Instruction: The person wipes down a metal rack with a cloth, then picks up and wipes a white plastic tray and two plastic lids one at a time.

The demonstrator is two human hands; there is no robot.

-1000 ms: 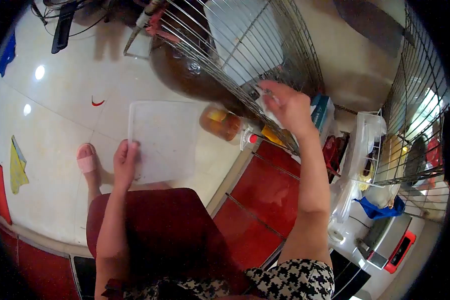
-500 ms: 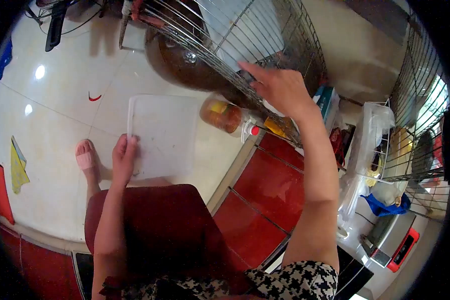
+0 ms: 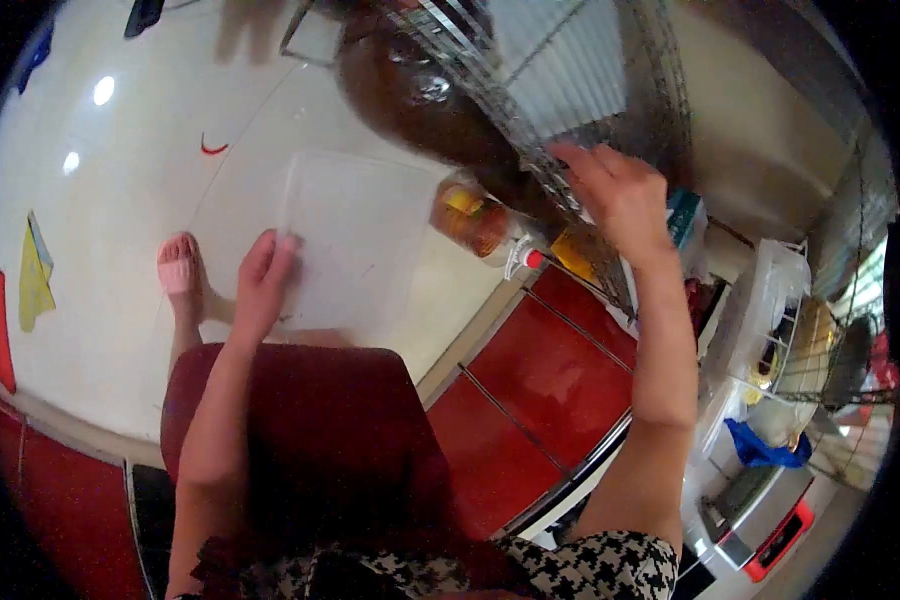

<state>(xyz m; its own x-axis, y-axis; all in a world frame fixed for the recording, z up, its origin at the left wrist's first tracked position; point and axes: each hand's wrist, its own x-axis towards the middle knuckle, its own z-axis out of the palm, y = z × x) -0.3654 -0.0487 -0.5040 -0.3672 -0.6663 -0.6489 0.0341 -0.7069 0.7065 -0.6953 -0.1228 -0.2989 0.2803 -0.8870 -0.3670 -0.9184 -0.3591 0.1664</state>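
Observation:
My left hand [image 3: 266,280] grips the near left edge of a translucent, rectangular plastic lid [image 3: 355,240], thumb on top. Pale floor shows through the lid, which is held beyond my maroon-covered lap [image 3: 300,420]. My right hand [image 3: 620,195] reaches over the rim of a wire rack [image 3: 515,110], its fingers bent and blurred at the wires. Whether they pinch anything cannot be made out. Inside the rack, beyond that hand, stands a whitish ribbed panel [image 3: 570,75]. An oil bottle [image 3: 475,218] with a red cap lies under the rack, beside the lid's right edge.
A big dark brown rounded vessel [image 3: 410,90] stands behind the rack. Red tiles [image 3: 540,370] run along the right. Farther right are a white shelf [image 3: 755,310] with bagged things and a silver-and-red appliance [image 3: 765,525]. A yellow cloth [image 3: 36,275] lies at left.
The view has shifted, so most things sit further right. My right hand's index finger, stretched out before, is now more bent at the rack. My left hand keeps hold of the lid.

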